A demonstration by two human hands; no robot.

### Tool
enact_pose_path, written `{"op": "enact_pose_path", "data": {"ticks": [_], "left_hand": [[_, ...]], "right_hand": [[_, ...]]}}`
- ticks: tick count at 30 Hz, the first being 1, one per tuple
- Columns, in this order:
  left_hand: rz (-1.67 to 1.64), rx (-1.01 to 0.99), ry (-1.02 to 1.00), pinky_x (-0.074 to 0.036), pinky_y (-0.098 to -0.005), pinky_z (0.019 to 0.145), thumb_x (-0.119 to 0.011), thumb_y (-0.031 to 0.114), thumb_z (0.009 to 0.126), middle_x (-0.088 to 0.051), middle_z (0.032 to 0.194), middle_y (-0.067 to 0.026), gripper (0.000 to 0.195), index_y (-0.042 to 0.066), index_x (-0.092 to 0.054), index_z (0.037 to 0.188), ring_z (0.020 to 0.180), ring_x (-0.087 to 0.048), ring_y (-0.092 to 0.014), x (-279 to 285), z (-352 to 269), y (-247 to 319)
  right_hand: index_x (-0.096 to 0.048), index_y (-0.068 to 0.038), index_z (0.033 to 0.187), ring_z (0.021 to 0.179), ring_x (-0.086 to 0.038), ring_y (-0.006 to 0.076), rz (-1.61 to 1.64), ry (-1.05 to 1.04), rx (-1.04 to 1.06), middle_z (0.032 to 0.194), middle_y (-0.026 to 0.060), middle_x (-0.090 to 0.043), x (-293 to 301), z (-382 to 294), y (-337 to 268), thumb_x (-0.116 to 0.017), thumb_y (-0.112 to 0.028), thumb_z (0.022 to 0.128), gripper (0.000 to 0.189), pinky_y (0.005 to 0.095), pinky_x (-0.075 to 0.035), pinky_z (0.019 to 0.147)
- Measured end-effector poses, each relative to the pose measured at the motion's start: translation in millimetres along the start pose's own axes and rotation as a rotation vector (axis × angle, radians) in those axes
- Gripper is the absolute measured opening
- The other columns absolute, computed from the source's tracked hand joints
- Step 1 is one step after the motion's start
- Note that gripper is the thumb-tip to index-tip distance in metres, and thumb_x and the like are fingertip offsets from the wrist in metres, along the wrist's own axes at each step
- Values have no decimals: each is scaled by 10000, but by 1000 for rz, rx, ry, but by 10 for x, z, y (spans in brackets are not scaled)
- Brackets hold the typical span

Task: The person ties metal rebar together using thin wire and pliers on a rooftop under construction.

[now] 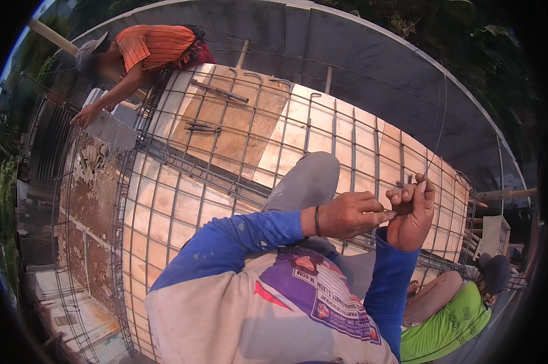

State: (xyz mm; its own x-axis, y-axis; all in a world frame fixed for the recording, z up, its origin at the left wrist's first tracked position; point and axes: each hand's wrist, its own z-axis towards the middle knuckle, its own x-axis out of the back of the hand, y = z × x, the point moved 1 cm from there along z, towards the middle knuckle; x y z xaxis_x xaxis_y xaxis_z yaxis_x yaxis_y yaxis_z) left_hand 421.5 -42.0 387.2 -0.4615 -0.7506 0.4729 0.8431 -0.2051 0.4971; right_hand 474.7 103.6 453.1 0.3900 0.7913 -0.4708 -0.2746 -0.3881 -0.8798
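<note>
My left hand (pixel 352 214), with a dark band at its wrist, has its fingers pinched together against my right palm; whether it grips something thin, I cannot tell. My right hand (pixel 411 211) is raised with curled fingers, and a thin tie wire (pixel 439 132) rises from between its thumb and forefinger. Below both hands, a grid of steel reinforcing bars (pixel 254 113) lies over plywood formwork panels (pixel 319 123). A short bundle of dark wire (pixel 408 180) is partly hidden behind my right hand. My bent knee (pixel 312 170) rests over the grid.
What looks like a pair of pincers (pixel 203 127) and a steel rod (pixel 219 91) lie on the grid at upper left. A person in orange (pixel 158 45) leans over the far-left edge by a grey slab (pixel 111 130). Another in green (pixel 447 327) sits at lower right. A grey wall (pixel 274 32) runs behind.
</note>
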Motion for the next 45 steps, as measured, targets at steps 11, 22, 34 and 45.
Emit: {"op": "enact_pose_path", "data": {"ticks": [11, 22, 34, 45], "left_hand": [[-1360, 682, 859, -383, -235, 482, -374, 361, 1090, -433, 696, 18, 409, -11, -517, 1182, 534, -402, -63, 951, 535, -423], [-847, 554, 1475, -309, -233, 412, -421, 265, 1077, -423, 682, 28, 200, 89, -510, 1113, 497, -365, -60, 1915, -49, -1317], [-1283, 501, 1242, -538, -331, 640, -584, 195, 1011, -670, 858, -49, 86, 111, -576, 995, 752, -645, -181, 2317, -399, -1682], [-1042, 656, 1195, -493, -336, 673, -590, 189, 1005, -626, 829, -19, 97, 97, -618, 1016, 725, -592, -167, 2497, -605, -1920]], "right_hand": [[-654, 39, 1118, 820, -696, 335, -1360, -246, 158, 937, 209, -698, 893, -844, 699, -575, -64, 958, 206, 396, -549, 753], [-667, 34, 1146, 847, -699, 357, -1692, -240, 284, 956, 224, -696, 1931, -1169, -71, -585, 32, 918, 242, 412, -545, 735], [-637, 45, 1219, 954, -692, 333, -1854, -23, 367, 1071, 220, -688, 2241, -1050, -688, -524, 42, 969, 275, 386, -549, 805], [-656, 74, 1139, 806, -678, 347, -1921, -266, 234, 895, 213, -670, 2026, -830, -1178, -622, 16, 895, 253, 386, -513, 711]]}}
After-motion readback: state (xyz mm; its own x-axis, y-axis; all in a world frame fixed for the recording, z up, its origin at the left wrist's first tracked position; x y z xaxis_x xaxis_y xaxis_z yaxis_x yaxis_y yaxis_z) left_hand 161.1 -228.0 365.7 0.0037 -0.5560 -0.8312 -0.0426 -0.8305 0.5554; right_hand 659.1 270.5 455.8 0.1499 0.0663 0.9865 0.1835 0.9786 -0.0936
